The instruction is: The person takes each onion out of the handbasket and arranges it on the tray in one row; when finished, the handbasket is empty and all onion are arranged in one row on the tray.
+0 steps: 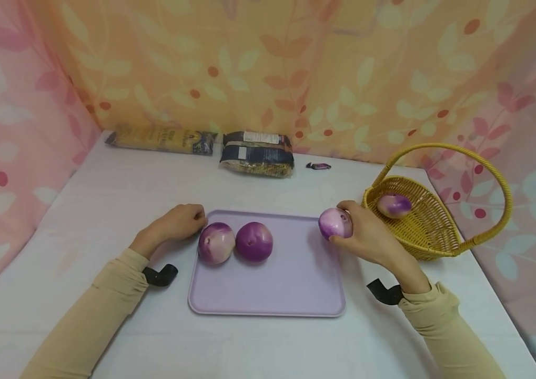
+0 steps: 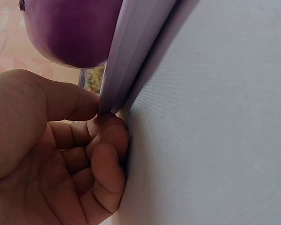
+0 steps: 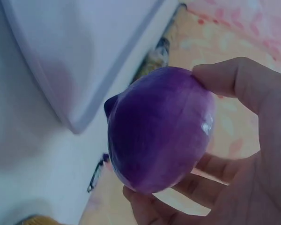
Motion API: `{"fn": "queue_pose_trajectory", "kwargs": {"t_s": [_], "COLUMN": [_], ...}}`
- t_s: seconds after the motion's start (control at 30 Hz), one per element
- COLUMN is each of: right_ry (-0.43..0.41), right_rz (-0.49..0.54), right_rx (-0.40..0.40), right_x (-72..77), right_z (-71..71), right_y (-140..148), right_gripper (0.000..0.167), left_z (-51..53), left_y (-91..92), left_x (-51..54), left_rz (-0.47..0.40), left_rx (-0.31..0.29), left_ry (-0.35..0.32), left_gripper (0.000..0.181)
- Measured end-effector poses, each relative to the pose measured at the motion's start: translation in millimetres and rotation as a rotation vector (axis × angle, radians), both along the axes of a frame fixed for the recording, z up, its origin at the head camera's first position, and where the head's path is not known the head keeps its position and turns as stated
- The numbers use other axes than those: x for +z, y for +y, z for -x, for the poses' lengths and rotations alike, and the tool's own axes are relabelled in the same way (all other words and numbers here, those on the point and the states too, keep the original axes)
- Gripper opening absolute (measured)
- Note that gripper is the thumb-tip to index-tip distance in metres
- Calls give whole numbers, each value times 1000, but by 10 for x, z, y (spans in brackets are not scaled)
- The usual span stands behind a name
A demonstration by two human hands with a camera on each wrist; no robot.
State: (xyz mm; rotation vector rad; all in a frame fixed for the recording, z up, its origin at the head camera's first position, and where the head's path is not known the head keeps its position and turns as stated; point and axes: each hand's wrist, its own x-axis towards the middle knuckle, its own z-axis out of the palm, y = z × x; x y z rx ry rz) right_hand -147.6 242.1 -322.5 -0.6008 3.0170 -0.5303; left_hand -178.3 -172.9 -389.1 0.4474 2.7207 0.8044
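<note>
A lilac tray [image 1: 268, 287] lies on the white table, with a purple-and-white round vegetable [image 1: 216, 243] and a darker purple one [image 1: 254, 242] side by side at its left. My left hand [image 1: 179, 222] pinches the tray's upper left edge; in the left wrist view its thumb and curled fingers [image 2: 107, 173] meet at the rim [image 2: 126, 51]. Over the tray's upper right corner, my right hand [image 1: 369, 234] holds a third purple vegetable [image 1: 335, 223] between thumb and fingers. The right wrist view shows this vegetable [image 3: 159, 131] raised off the surface, beside the tray corner [image 3: 75, 119].
A yellow wicker basket [image 1: 431, 231] with a tall handle stands at the right, another purple vegetable [image 1: 394, 206] inside it. Along the back lie a long yellow packet [image 1: 161, 140], a dark packet [image 1: 257, 153] and a small wrapped candy [image 1: 318, 166].
</note>
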Motion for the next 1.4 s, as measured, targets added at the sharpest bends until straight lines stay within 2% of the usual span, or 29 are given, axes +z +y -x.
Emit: {"fn": "queue_pose_trajectory", "kwargs": {"t_s": [0.17,0.33,0.6,0.73,1.0,1.4], "right_ry": [42,24,12,-6,-39,-41], "right_rz": [-70,-98,-22,-6,10,9], "right_rx": [116,161,264,282,295,327], "right_x": [-127,-226,-263,-269,-295,-293], "right_z": [-15,-19,-13,-18,-14,-21], "right_y": [-102,-179,-322,-429,-643,-775], "right_gripper": [59,63,65,66,83,83], "left_z": [-4,3,27,37,24,15], "left_y": [3,-8,-22,-25,-10,-10], "left_x": [8,-2,-7,-24,-40,-23], "left_rz": [-2,-3,8,12,15,-2], "left_rx": [-2,-2,10,5,3,0], "left_ry": [3,4,-11,-6,7,8], "left_gripper": [18,19,19,19,18,17]}}
